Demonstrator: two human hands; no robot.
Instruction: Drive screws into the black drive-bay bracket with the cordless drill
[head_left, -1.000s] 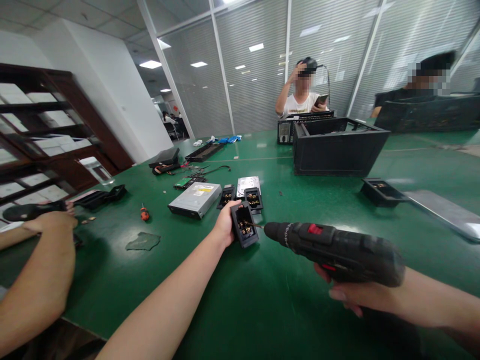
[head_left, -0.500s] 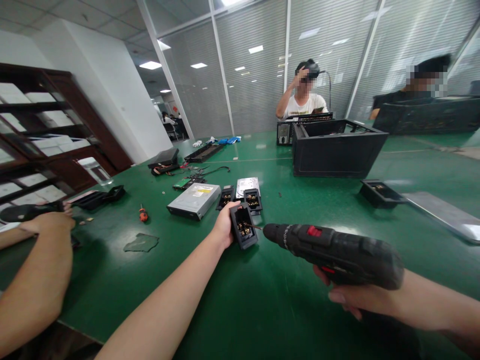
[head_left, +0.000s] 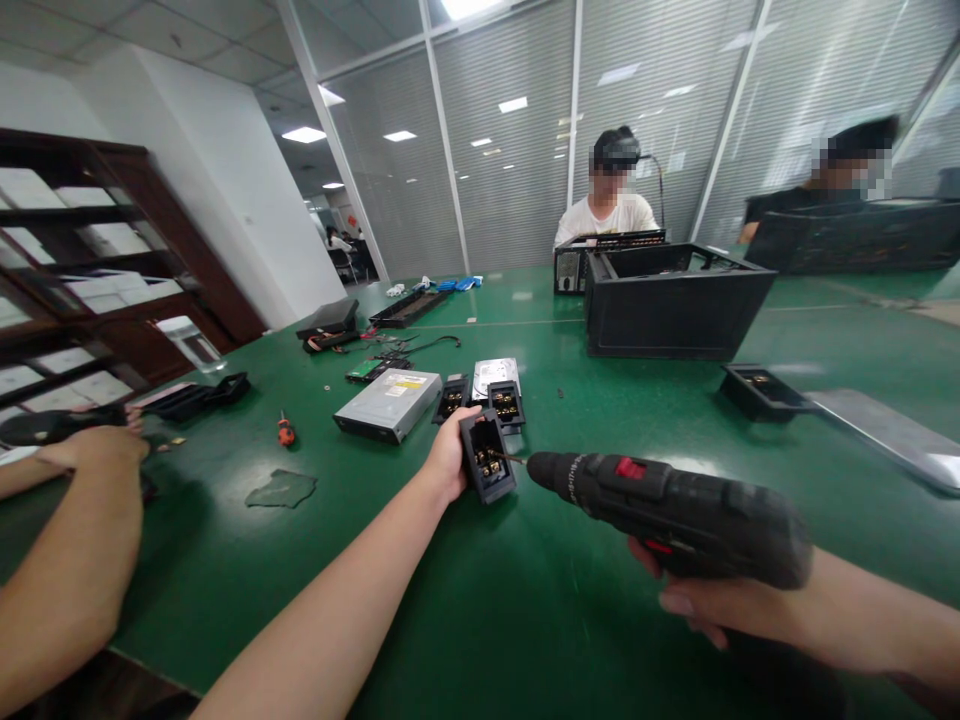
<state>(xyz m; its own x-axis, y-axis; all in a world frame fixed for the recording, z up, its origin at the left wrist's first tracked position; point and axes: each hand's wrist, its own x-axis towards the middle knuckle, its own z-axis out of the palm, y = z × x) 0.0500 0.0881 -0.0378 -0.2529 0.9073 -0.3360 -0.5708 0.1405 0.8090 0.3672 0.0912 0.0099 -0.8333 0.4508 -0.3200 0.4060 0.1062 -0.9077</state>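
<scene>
My left hand [head_left: 448, 458] grips a small black plastic box [head_left: 489, 482] by its left side, its open face with brass-coloured terminals turned toward me. In my right hand [head_left: 697, 590] is a black cordless drill [head_left: 667, 505] with red switches, aimed left. Its thin bit reaches to the box's right side; whether the tip touches a screw inside I cannot tell. Just behind the box lie two similar black boxes, one at the left [head_left: 451, 398] and one at the right [head_left: 505, 402], beside a silver hard drive [head_left: 495, 374].
A silver optical drive [head_left: 388, 402], an orange screwdriver [head_left: 285, 430] and a dark glass-like shard [head_left: 281, 488] lie to the left. Black computer cases [head_left: 675, 305] stand at the back right. Another person's arm [head_left: 90, 500] is at the far left; two people sit across the table.
My hands, the drill and the box have hardly moved. The person across the table has lowered a raised hand from the head.
</scene>
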